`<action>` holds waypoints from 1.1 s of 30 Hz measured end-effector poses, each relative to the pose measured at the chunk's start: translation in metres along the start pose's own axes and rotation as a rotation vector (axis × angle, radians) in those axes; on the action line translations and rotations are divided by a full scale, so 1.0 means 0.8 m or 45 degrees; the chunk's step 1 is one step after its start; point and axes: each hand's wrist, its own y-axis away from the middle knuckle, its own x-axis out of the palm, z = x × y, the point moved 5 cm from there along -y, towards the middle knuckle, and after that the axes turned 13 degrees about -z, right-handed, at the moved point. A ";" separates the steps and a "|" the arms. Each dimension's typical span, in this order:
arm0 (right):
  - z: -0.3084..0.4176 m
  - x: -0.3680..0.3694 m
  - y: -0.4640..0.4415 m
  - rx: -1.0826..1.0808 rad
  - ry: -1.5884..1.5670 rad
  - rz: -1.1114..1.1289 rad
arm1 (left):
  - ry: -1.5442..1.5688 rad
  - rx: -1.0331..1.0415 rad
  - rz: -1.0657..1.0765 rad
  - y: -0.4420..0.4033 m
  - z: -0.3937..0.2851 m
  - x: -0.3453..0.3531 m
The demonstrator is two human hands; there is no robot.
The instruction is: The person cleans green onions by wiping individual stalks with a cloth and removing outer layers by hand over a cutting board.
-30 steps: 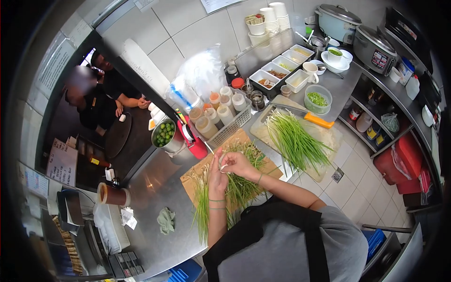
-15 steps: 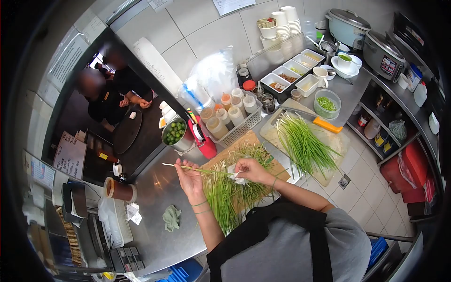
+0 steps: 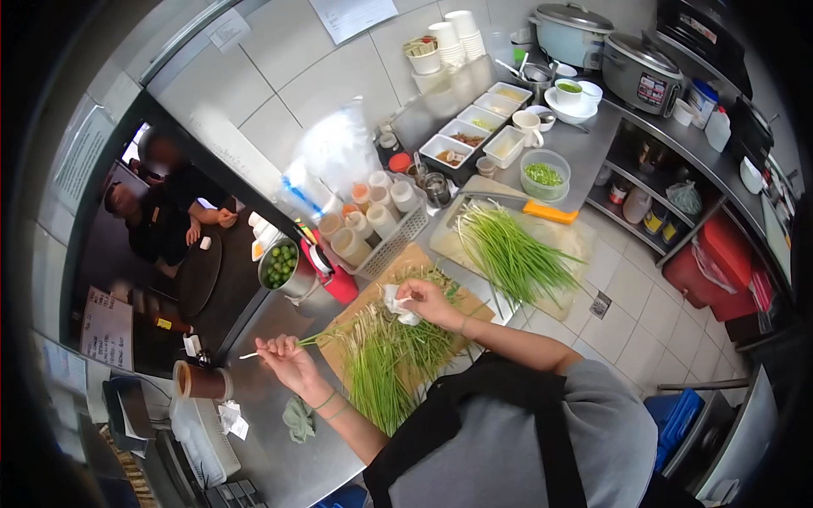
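Note:
My left hand [image 3: 289, 364] is closed around a spring onion [image 3: 314, 339], whose white end sticks out on the left and whose green part runs toward my right hand. My right hand [image 3: 428, 303] pinches a crumpled white paper towel [image 3: 400, 306]. Whether the spring onion's far end lies inside the towel cannot be made out. Below both hands, a loose pile of spring onions [image 3: 381, 377] covers much of a brown cutting board [image 3: 476, 311]. To the right, a neater bunch of spring onions [image 3: 518, 254] lies on a pale cutting board [image 3: 555, 298].
An orange-handled knife [image 3: 550, 212] rests by the neat bunch. Beyond the board stand a basket of squeeze bottles [image 3: 381, 222], a pot of green limes [image 3: 279, 269] and a tub of chopped greens [image 3: 544, 175]. A grey-green cloth [image 3: 298, 419] lies left. Two people stand beyond the opening.
My left hand has drawn away from my right hand, down and to the left, with the spring onion. The paper towel stays in my right hand. The whole view has shifted.

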 end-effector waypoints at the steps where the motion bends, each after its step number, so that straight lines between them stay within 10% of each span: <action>1: 0.005 0.010 0.000 -0.174 0.229 0.073 | 0.069 -0.025 -0.067 0.006 -0.001 0.019; 8: -0.008 0.026 0.029 -0.833 1.016 0.205 | -0.240 -0.912 0.096 0.030 0.284 0.055; 11: -0.026 0.021 0.037 -0.468 0.569 0.198 | -0.604 -1.009 -0.224 0.035 0.399 0.035; 16: -0.017 0.026 0.050 -0.815 1.030 0.471 | -1.183 -1.418 -0.125 0.038 0.523 -0.097; 23: -0.003 0.017 0.033 -0.996 0.948 0.346 | -1.473 -1.028 0.229 0.084 0.512 -0.059; 26: 0.000 0.009 0.015 -0.832 0.736 0.226 | -1.428 -0.548 0.242 0.114 0.423 0.015; 29: 0.002 -0.003 0.002 -0.416 0.592 0.107 | -1.682 0.340 0.846 0.130 0.289 0.092; 31: 0.028 -0.005 -0.009 -0.145 0.456 0.058 | -2.128 0.792 0.616 0.126 0.222 0.070; 33: 0.029 -0.004 -0.012 0.038 0.277 0.060 | -2.190 0.547 0.370 0.107 0.195 0.012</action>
